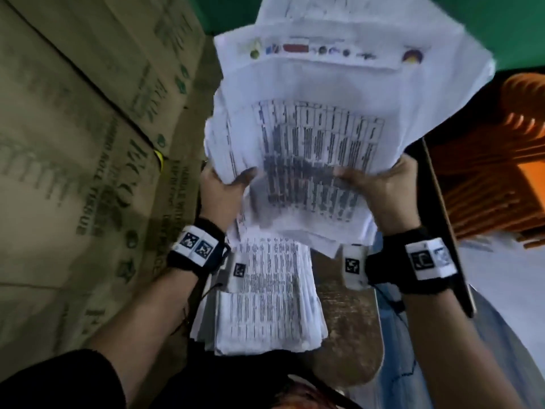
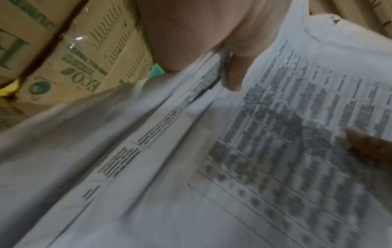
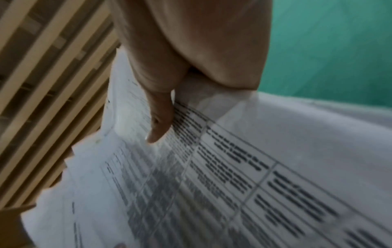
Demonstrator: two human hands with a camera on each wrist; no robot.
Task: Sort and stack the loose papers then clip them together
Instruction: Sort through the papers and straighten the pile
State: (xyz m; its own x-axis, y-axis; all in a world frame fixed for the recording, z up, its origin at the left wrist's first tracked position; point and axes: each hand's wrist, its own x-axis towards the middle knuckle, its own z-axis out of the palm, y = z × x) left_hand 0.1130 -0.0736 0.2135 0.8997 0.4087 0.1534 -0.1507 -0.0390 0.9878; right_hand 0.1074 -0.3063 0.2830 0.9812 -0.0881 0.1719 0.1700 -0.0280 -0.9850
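Loose papers (image 1: 318, 119): white, printed tables, fanned unevenly; pinched at near edge, left hand (image 1: 219, 190) and right hand (image 1: 383, 187) thumbs on top.

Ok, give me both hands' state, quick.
Left hand: grips the left edge of the raised bundle of papers.
Right hand: grips the same bundle's right edge.

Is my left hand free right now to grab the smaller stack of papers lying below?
Probably not yet. The left hand grips the big sheaf together with the right hand; the smaller stack lies uncovered just below, so only that grip blocks it.
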